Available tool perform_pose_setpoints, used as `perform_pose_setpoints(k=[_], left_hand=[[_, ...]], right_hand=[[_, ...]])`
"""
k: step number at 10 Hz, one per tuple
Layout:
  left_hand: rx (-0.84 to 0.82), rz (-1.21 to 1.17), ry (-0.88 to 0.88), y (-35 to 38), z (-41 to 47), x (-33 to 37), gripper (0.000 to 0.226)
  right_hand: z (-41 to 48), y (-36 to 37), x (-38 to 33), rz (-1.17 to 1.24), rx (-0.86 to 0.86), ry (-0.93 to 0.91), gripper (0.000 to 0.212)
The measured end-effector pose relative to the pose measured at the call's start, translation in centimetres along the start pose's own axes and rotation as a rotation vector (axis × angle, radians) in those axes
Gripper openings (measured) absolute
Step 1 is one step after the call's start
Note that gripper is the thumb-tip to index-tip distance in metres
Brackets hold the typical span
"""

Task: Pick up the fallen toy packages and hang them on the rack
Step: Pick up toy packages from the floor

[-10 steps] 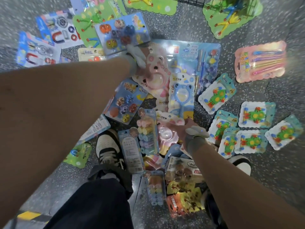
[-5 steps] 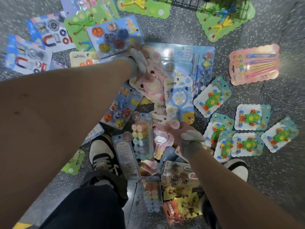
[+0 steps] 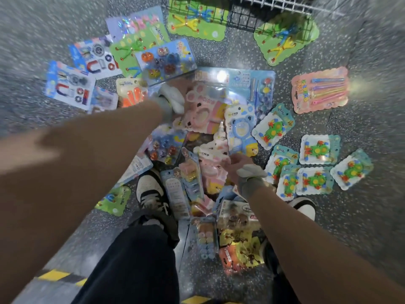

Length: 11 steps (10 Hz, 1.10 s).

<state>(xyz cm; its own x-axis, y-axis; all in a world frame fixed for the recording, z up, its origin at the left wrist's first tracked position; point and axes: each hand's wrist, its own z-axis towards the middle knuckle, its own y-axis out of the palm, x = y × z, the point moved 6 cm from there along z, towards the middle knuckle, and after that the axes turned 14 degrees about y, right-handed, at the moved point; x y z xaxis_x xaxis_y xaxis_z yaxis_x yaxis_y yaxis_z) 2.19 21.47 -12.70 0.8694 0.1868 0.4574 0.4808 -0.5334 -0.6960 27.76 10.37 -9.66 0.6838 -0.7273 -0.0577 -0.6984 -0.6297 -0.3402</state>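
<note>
As arm extends, left hand (image 3: 173, 96) grips package (image 3: 166, 60).

Toy packages (image 3: 318, 149) lie on the floor (image 3: 372, 216) before the rack (image 3: 243, 20), around two shoes (image 3: 151, 189).

Six green toy-animal packages (image 3: 319, 149) lie on the speckled floor (image 3: 372, 227), alongside three green sticky-figure cards (image 3: 286, 39), two magnet sets (image 3: 69, 85) and one pink pen pack (image 3: 320, 91).

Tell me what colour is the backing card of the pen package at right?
Pink. The pen package shows best in the head view.
</note>
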Motion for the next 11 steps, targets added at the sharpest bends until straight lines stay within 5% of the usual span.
perform_pose_setpoints(k=[2,3,4,6,7,8,10,11], left_hand=[[0.142,-0.016,-0.098,-6.3,-6.9,0.3,0.032],[0.112,0.013,-0.173,-11.1,-13.5,2.3,0.031],[0.139,-0.033,-0.233,-16.9,-18.5,5.2,0.028],[0.06,-0.162,-0.141,-27.5,-27.6,12.9,0.027],[0.079,-0.202,-0.058,-32.8,-32.2,18.0,0.053],[0.141,-0.272,-0.009,-37.5,-35.9,21.4,0.031],[0.244,-0.287,0.058,-45.2,-41.2,26.4,0.047],[0.256,-0.292,0.095,-47.8,-42.8,28.9,0.033]], right_hand=[[-6.7,-3.1,-3.4,0.035,-0.011,-0.084,0.009],[-14.7,-7.0,-6.3,0.005,-0.093,-0.05,0.035],[-16.8,-9.1,-7.2,0.089,-0.069,-0.067,0.024],[-32.1,-16.7,-12.8,0.095,0.025,-0.281,0.032],[-40.0,-19.7,-16.0,0.028,0.097,-0.412,0.039],[-48.2,-22.1,-17.5,0.006,0.116,-0.488,0.032],[-54.9,-25.8,-19.4,0.016,0.172,-0.549,0.029],[-54.8,-27.3,-20.8,-0.055,0.23,-0.565,0.045]])
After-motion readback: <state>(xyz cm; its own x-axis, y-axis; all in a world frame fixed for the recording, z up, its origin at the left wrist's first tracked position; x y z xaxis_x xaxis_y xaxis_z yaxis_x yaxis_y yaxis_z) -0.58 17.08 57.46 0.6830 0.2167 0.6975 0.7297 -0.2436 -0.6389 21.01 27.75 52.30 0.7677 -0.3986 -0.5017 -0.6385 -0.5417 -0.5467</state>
